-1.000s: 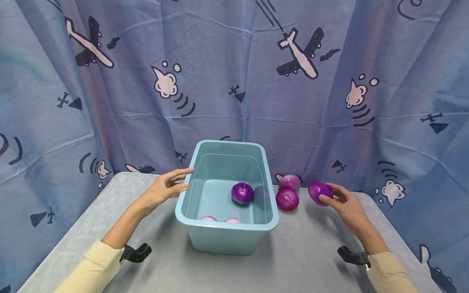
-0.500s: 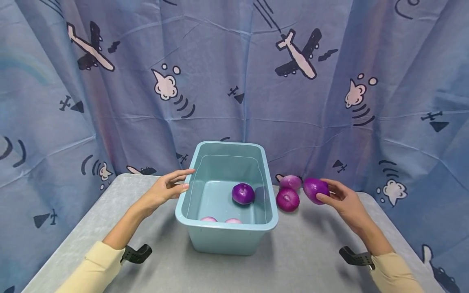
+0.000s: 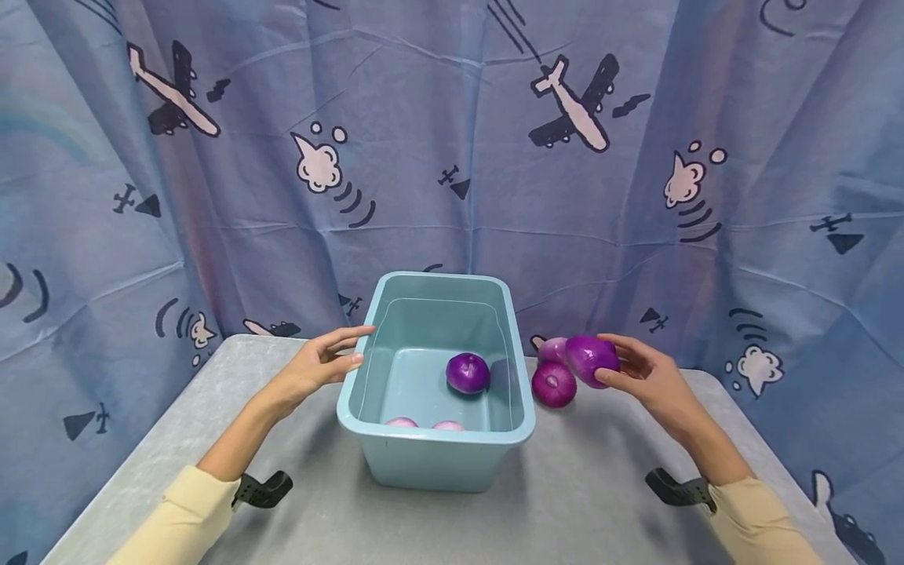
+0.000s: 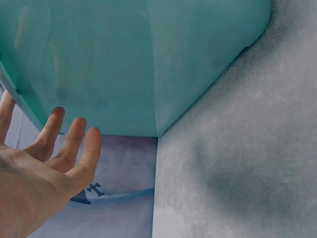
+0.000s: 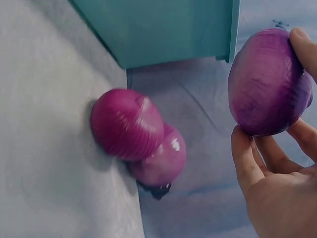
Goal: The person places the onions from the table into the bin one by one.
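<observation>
My right hand [image 3: 653,384] pinches a shiny purple onion [image 3: 590,361] between thumb and fingers, raised above the table to the right of the tub. In the right wrist view the held onion [image 5: 267,82] hangs clear of two others. Those are a magenta onion [image 3: 554,384] and a paler onion [image 3: 551,350], touching each other beside the tub. My left hand [image 3: 311,373] touches the left rim of the light blue plastic tub [image 3: 438,463], its fingers extended. Inside the tub lie a dark purple onion [image 3: 468,373] and two pale onions [image 3: 401,422], mostly hidden by the front wall.
The grey table [image 3: 297,502] carries the tub near its middle. A blue curtain [image 3: 424,141] printed with airplanes hangs right behind the table's back edge. Black wrist straps [image 3: 263,490] sit on both forearms.
My right hand has carried the purple onion leftward and slightly up, so it now partly covers the paler onion in the head view. The left hand stays at the tub's rim.
</observation>
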The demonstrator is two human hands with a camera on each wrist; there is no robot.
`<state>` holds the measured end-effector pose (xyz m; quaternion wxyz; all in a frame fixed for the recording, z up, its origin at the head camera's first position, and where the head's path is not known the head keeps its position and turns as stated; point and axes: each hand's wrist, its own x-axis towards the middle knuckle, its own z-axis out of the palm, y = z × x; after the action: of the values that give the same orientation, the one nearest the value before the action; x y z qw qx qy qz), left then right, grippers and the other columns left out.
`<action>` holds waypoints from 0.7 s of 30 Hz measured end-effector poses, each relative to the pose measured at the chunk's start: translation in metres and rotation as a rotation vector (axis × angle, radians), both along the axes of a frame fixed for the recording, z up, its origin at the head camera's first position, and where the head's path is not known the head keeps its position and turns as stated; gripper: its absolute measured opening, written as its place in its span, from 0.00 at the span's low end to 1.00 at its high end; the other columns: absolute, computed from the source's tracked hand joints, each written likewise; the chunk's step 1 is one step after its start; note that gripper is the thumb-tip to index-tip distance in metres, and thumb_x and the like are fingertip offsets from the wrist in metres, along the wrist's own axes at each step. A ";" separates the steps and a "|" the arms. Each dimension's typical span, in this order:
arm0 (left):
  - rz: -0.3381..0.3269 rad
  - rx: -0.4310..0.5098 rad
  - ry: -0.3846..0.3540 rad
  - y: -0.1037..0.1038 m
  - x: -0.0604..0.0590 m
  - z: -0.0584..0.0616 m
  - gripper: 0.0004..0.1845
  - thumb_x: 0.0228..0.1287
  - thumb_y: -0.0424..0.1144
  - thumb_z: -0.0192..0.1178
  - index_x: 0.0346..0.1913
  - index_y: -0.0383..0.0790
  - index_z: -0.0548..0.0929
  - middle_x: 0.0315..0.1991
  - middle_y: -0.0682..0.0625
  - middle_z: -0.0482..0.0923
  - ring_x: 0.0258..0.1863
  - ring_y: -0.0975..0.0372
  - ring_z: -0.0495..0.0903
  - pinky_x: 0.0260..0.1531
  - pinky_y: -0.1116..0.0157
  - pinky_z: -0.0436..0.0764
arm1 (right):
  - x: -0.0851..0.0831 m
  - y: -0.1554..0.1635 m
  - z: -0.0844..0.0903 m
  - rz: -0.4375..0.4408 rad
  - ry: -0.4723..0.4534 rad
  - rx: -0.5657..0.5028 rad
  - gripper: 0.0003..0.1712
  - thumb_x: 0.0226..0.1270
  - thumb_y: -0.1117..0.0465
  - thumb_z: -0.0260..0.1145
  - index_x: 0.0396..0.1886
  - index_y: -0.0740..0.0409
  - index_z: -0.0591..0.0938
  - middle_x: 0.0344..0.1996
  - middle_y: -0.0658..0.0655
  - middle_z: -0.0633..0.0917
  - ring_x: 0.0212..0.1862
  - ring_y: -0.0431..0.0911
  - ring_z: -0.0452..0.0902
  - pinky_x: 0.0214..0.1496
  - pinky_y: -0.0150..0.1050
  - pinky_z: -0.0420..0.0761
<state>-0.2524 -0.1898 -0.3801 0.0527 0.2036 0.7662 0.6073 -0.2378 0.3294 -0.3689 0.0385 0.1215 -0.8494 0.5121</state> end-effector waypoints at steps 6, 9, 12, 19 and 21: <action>-0.010 0.009 0.011 0.000 -0.002 0.000 0.29 0.73 0.43 0.64 0.74 0.47 0.73 0.70 0.39 0.68 0.62 0.50 0.75 0.56 0.46 0.76 | -0.001 -0.015 0.011 0.050 0.033 -0.043 0.34 0.71 0.58 0.71 0.73 0.56 0.72 0.63 0.65 0.75 0.57 0.50 0.76 0.49 0.35 0.82; -0.009 0.014 0.009 0.000 -0.001 0.001 0.29 0.72 0.43 0.64 0.74 0.46 0.73 0.70 0.39 0.68 0.61 0.50 0.75 0.56 0.47 0.76 | -0.003 -0.022 0.014 0.076 0.041 -0.061 0.33 0.71 0.59 0.71 0.73 0.55 0.72 0.62 0.65 0.75 0.55 0.48 0.77 0.49 0.37 0.82; -0.012 0.022 0.007 0.000 -0.001 0.000 0.29 0.73 0.42 0.64 0.74 0.45 0.73 0.69 0.39 0.68 0.60 0.51 0.76 0.55 0.49 0.77 | -0.004 -0.028 0.017 0.095 0.039 -0.080 0.33 0.70 0.59 0.71 0.73 0.54 0.73 0.62 0.65 0.75 0.55 0.49 0.78 0.50 0.37 0.82; -0.009 0.028 0.005 0.000 0.000 0.000 0.28 0.72 0.41 0.64 0.73 0.46 0.73 0.69 0.39 0.68 0.60 0.51 0.76 0.55 0.50 0.77 | -0.007 -0.043 0.024 0.141 0.066 -0.127 0.33 0.68 0.63 0.73 0.72 0.54 0.74 0.61 0.63 0.77 0.56 0.50 0.79 0.51 0.38 0.82; -0.009 0.030 0.004 0.000 -0.001 0.000 0.28 0.72 0.41 0.64 0.73 0.45 0.73 0.69 0.39 0.69 0.60 0.52 0.77 0.55 0.50 0.77 | -0.007 -0.048 0.026 0.153 0.078 -0.131 0.34 0.68 0.64 0.73 0.72 0.55 0.74 0.61 0.62 0.77 0.56 0.49 0.79 0.51 0.38 0.82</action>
<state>-0.2533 -0.1897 -0.3805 0.0510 0.2090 0.7560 0.6182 -0.2452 0.2811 -0.3430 0.0400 0.2028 -0.8004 0.5627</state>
